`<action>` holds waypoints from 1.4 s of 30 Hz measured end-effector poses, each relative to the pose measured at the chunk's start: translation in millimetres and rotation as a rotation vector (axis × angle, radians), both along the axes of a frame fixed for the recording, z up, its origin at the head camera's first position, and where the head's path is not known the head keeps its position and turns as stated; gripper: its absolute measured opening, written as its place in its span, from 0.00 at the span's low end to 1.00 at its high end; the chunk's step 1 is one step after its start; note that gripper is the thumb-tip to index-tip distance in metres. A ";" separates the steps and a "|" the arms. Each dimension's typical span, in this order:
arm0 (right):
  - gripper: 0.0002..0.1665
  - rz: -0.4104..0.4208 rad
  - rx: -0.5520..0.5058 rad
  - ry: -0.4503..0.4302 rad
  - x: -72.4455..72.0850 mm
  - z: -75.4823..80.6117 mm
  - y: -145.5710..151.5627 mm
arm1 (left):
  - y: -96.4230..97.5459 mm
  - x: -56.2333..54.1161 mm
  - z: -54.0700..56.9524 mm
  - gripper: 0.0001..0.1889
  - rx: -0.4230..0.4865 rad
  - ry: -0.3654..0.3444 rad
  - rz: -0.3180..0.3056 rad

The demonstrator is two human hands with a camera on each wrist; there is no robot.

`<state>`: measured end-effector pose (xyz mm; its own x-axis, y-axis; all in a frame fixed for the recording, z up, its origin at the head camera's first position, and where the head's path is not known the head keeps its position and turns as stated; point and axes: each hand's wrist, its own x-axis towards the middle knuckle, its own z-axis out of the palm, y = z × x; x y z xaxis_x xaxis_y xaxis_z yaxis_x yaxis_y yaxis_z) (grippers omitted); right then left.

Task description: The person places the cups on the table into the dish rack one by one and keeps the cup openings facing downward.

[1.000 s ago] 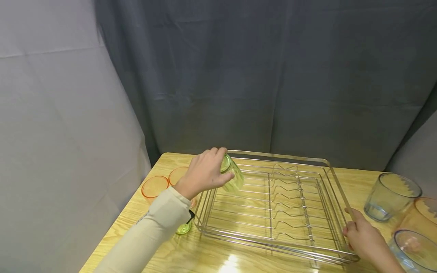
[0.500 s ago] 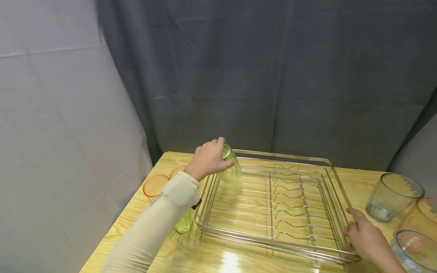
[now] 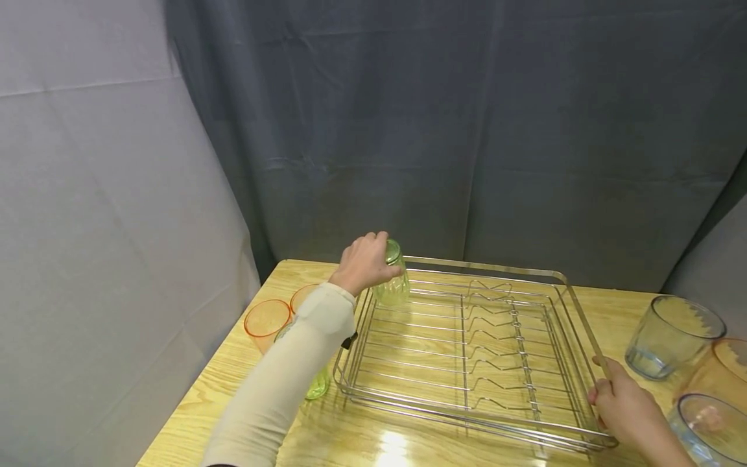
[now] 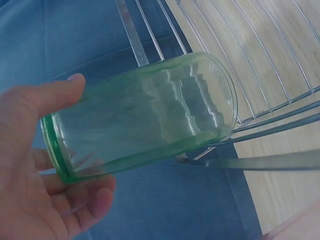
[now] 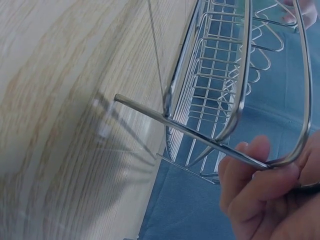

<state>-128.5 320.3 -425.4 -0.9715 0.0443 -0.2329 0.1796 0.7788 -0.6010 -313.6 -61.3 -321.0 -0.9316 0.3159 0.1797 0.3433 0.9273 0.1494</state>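
Over the rack (image 3: 465, 353), we're likely placing: left hand (image 3: 363, 263) gripping green glass (image 3: 395, 287), right hand (image 3: 627, 402) gripping rack; next, seat gently.

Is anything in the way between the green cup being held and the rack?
Nothing visible. The left hand holds the green cup upside down over the far left corner of the rack, with no other cup between. I can't tell whether cup and rack touch.
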 end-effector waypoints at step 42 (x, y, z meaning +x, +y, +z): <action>0.31 0.021 0.012 0.034 11.7 2.1 -7.2 | 11.0 -8.0 -18.5 0.35 -0.106 -0.136 0.013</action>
